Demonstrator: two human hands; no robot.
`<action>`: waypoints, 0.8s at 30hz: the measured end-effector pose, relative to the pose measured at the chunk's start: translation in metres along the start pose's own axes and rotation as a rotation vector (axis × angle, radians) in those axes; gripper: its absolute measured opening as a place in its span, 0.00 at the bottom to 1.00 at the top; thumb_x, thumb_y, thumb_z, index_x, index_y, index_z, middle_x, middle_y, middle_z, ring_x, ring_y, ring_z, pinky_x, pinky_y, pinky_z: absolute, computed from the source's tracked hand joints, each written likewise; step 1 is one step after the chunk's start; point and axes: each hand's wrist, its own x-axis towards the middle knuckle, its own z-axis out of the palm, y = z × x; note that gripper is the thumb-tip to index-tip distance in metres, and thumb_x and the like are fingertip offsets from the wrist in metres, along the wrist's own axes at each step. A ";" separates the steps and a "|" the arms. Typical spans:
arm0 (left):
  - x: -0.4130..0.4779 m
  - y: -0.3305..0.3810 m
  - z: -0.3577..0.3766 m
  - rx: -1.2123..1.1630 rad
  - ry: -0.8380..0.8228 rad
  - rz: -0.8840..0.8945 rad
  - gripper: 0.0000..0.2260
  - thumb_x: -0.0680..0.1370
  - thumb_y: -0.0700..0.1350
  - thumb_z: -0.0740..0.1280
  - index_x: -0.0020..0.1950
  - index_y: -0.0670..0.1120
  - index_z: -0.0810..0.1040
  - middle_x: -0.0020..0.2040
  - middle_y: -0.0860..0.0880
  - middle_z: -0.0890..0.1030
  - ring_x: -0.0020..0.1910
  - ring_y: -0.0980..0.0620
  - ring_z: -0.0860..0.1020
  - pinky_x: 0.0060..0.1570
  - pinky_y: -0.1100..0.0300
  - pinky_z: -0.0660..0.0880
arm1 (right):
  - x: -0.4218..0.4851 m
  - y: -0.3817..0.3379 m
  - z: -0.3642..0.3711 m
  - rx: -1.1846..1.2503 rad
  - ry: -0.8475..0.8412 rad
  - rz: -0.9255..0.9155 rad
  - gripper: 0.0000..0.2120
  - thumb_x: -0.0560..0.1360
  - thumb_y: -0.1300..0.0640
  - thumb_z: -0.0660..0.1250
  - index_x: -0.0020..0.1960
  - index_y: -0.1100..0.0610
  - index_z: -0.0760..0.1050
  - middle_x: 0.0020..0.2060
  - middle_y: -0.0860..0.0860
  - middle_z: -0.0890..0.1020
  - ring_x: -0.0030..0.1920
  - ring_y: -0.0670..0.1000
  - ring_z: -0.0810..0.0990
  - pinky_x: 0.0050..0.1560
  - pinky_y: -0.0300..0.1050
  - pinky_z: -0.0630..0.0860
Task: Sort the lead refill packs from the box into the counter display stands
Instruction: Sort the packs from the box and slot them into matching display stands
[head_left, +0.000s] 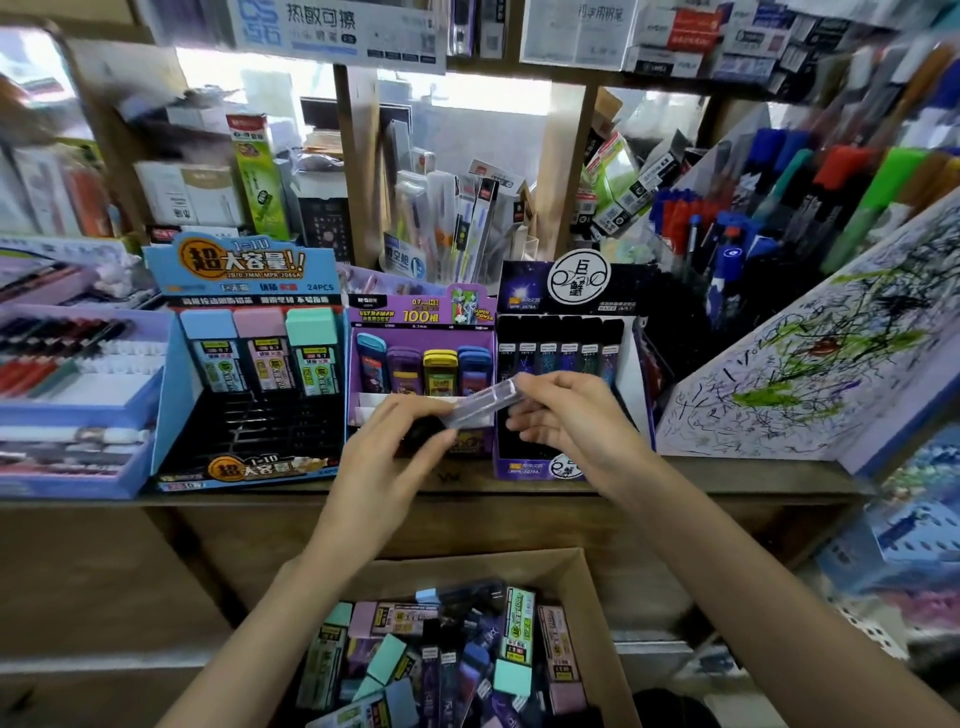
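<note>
A slim lead refill pack (480, 404) with a clear end and a dark end is held tilted between both hands, in front of the purple display stand (423, 312). My left hand (392, 441) pinches its lower dark end. My right hand (563, 415) pinches its upper clear end. The blue display stand (244, 270) on the left holds three packs with blue, pink and green caps. A dark starry display stand (571, 291) on the right holds a row of slim dark packs. Below the counter, the cardboard box (597, 597) is full of several mixed packs.
A wooden counter edge (727, 480) carries the stands. A lilac pen tray (78, 395) sits at far left. A scribbled test board (805, 364) leans at right beside marker racks (779, 208). Shelves of stationery fill the back.
</note>
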 end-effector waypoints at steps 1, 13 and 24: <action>0.001 0.001 -0.001 -0.034 0.003 -0.033 0.08 0.76 0.49 0.63 0.54 0.52 0.76 0.49 0.58 0.78 0.49 0.64 0.76 0.49 0.73 0.71 | -0.002 0.001 0.000 -0.149 0.005 -0.023 0.09 0.78 0.52 0.63 0.49 0.58 0.75 0.40 0.53 0.81 0.39 0.48 0.82 0.38 0.37 0.77; 0.030 -0.002 0.001 0.024 -0.415 -0.046 0.04 0.79 0.47 0.62 0.47 0.51 0.75 0.39 0.55 0.78 0.41 0.60 0.75 0.38 0.67 0.69 | -0.026 -0.012 0.016 -0.918 -0.161 -0.487 0.11 0.76 0.54 0.66 0.57 0.54 0.77 0.45 0.45 0.77 0.44 0.43 0.76 0.50 0.41 0.75; 0.049 -0.002 0.002 -0.002 -0.281 -0.112 0.21 0.72 0.58 0.63 0.60 0.51 0.72 0.54 0.59 0.75 0.52 0.62 0.74 0.50 0.74 0.68 | 0.012 -0.026 -0.020 -0.626 -0.006 -0.355 0.06 0.70 0.61 0.73 0.43 0.51 0.79 0.36 0.47 0.82 0.34 0.38 0.77 0.38 0.31 0.73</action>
